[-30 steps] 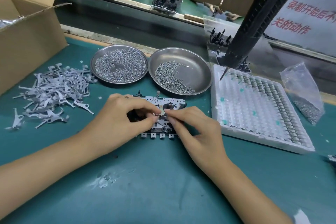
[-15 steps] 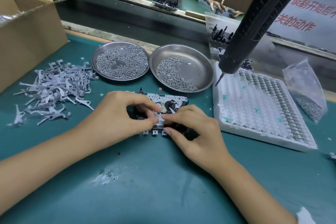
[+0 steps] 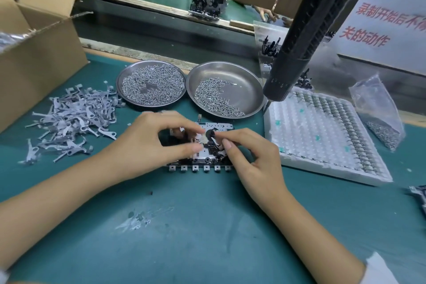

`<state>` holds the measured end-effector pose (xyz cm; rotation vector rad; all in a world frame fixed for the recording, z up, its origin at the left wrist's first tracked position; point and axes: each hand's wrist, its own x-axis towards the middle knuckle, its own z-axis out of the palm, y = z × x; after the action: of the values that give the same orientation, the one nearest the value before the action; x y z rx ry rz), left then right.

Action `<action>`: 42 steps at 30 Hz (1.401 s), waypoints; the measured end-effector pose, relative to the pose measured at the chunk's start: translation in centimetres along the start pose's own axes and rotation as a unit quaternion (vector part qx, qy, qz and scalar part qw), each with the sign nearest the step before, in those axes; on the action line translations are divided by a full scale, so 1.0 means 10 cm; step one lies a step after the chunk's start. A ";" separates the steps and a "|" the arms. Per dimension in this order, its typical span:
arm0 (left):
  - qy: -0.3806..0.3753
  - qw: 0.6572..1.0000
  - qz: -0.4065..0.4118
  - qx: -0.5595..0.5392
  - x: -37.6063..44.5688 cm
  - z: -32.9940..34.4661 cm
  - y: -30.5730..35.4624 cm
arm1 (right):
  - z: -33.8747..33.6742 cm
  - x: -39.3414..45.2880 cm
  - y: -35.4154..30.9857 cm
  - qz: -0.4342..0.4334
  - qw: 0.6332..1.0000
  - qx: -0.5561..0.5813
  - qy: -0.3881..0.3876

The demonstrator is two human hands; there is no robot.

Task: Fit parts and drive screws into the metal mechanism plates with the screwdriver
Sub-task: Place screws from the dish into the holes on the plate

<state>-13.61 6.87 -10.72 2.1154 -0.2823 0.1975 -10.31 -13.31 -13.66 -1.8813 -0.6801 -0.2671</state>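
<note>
Steel dishes: two at 12 o'clock of the plate (image 3: 207,143); left dish (image 3: 151,83) heaped with screws, right dish (image 3: 224,89) part full.
Plate: flat on green mat (image 3: 207,226), between both hands.
Left hand (image 3: 147,143): fingers curled, pinching at plate's top.
Right hand (image 3: 251,157): thumb and forefinger pinching a small part on plate.
Screwdriver (image 3: 306,30): hanging at 2 o'clock, unheld.
Tray (image 3: 322,138): white, at 3 o'clock, small parts in rows.
Box (image 3: 34,53): cardboard, at 10 o'clock.
Levers (image 3: 69,117): loose grey pile at 9 o'clock.

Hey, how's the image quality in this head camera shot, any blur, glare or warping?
Head view: the left hand fingertips are motion-blurred over the mechanism plate; soft glare shows on the right dish; wide-angle warping tilts the screwdriver and curves the cardboard box at the edge; lighting is even, shadows faint.
</note>
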 end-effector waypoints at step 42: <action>0.205 0.905 -0.129 0.349 0.71 -0.23 -0.40 | 0.00 -0.01 0.01 -0.023 1.000 -0.002 0.002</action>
<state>-5.76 10.04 -11.01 2.7065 0.3807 0.6534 -10.30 -13.41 -13.81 -1.8698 -0.7205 -0.3027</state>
